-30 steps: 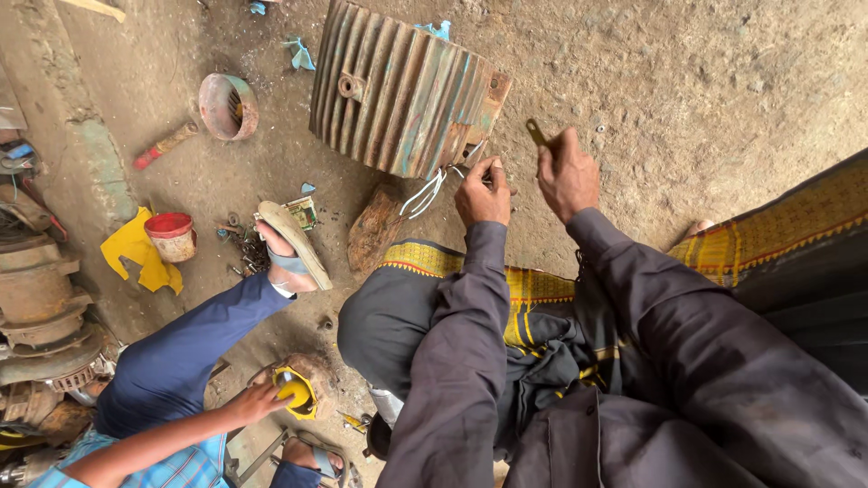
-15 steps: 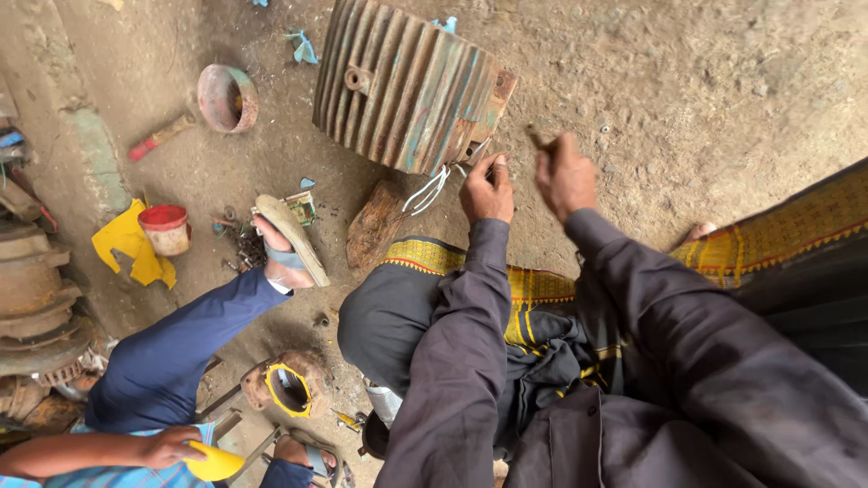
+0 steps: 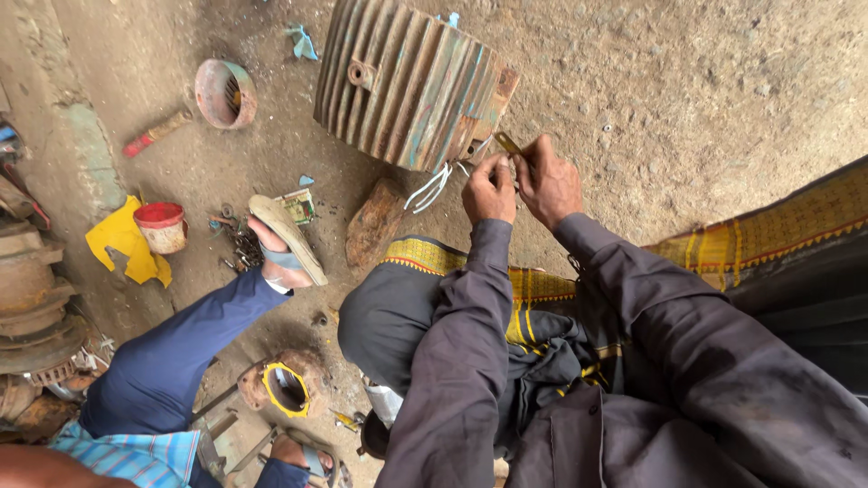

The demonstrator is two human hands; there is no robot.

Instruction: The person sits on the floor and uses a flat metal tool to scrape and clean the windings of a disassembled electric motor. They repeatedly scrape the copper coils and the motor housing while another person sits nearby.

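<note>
Far to your left a red pot (image 3: 161, 226) sits on the dirt beside a yellow scrap (image 3: 122, 248), and a co-worker's sandalled foot (image 3: 287, 239) rests near it. The ribbed motor housing (image 3: 407, 81) lies ahead of you, white wires (image 3: 432, 185) trailing from its lower edge. Your left hand (image 3: 489, 190) is just beside those wires (fingers pinched together, though on what I cannot tell). Your right hand (image 3: 547, 185), touching it, grips a small brass-coloured tool (image 3: 508, 145).

Single head-worn view, steeply downward, close over both hands (image 3: 520, 185) and the dirt floor (image 3: 723, 81).
</note>
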